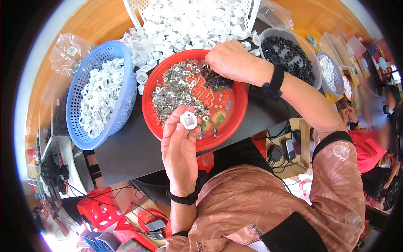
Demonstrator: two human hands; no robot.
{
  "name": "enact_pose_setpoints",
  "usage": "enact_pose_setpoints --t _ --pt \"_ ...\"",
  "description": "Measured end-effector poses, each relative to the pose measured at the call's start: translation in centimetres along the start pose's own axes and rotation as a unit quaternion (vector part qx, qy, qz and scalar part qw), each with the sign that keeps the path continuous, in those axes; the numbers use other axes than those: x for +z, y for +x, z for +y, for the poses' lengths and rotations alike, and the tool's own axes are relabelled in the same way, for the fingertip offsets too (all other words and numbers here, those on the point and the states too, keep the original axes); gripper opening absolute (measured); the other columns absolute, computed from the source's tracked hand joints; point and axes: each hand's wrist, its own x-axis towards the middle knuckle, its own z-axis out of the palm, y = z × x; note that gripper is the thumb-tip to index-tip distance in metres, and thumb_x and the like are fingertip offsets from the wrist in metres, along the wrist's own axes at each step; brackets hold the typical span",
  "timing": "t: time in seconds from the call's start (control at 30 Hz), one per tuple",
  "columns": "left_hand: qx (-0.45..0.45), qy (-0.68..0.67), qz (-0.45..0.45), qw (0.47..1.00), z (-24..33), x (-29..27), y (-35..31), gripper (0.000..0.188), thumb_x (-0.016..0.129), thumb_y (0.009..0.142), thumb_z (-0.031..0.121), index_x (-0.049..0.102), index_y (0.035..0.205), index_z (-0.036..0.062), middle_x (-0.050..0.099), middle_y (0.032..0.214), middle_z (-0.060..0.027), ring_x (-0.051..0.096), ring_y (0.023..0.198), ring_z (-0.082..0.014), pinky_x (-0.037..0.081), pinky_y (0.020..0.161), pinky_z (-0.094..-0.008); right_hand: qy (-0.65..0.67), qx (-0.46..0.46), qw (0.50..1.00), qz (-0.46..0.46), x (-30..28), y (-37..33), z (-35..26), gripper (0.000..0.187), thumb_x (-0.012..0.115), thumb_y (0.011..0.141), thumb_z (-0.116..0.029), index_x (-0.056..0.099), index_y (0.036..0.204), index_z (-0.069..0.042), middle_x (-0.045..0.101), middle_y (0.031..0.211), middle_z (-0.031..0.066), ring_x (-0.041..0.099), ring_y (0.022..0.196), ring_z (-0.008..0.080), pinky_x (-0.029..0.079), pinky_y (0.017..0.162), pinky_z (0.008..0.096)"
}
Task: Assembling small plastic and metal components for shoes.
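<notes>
Pinching a white piece (188,121), the left hand (179,152) overhangs the gold-lettered red tray (236,113).

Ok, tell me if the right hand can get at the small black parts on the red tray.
Probably yes: the right hand appears close to the small black parts on the red tray, and nothing seems to block the way.

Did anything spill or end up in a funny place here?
Maybe: some small white plastic pieces lie outside the white plastic basket, between the blue oval plastic basket and the round red tray. They look spilled because others are heaped inside baskets.
</notes>
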Motion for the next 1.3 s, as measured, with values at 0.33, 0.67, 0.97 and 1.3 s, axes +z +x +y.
enact_pose_setpoints --t 0.33,0.67,0.97,1.3 --pt "0.027 0.12 0.053 0.991 0.0 1.5 0.2 0.026 0.053 0.099 0.014 0.056 0.12 -0.0011 0.063 0.109 -0.0081 0.059 0.092 -0.0111 0.048 0.077 -0.0247 0.492 0.096 0.854 -0.137 -5.3 -1.8 -3.3 0.021 0.064 0.092 -0.02 0.067 0.089 0.001 0.055 0.064 -0.0005 0.05 0.058 0.0069 0.039 0.052 0.0251" --pt "0.041 0.225 0.081 0.97 0.0 1.5 0.4 0.018 0.058 0.097 0.017 0.063 0.104 0.0013 0.064 0.085 0.0001 0.052 0.071 -0.0055 0.043 0.069 -0.0204 0.479 0.024 0.877 0.009 -4.6 -3.3 -6.9 0.008 0.064 0.083 -0.007 0.069 0.088 -0.004 0.064 0.077 0.0088 0.063 0.068 0.0226 0.048 0.061 0.0311" --pt "-0.033 0.078 0.012 0.996 1.0 1.1 0.4 0.009 0.058 0.096 0.013 0.062 0.098 0.0053 0.062 0.089 0.0009 0.052 0.076 -0.0052 0.041 0.071 -0.0203 0.132 -0.216 0.945 0.209 -4.4 -3.6 -7.1 0.02 0.066 0.075 -0.011 0.069 0.094 -0.005 0.058 0.08 0.0016 0.056 0.069 0.0174 0.043 0.07 0.0314" --pt "-0.016 0.112 0.058 0.992 1.1 1.4 0.4 0.007 0.06 0.092 0.009 0.062 0.097 0.0056 0.06 0.083 0.0008 0.05 0.07 -0.006 0.039 0.067 -0.0212 0.415 -0.046 0.9 0.124 -4.4 -3.5 -7.4 0.011 0.065 0.087 -0.01 0.068 0.095 -0.004 0.063 0.08 0.0088 0.062 0.071 0.0256 0.047 0.064 0.0352"
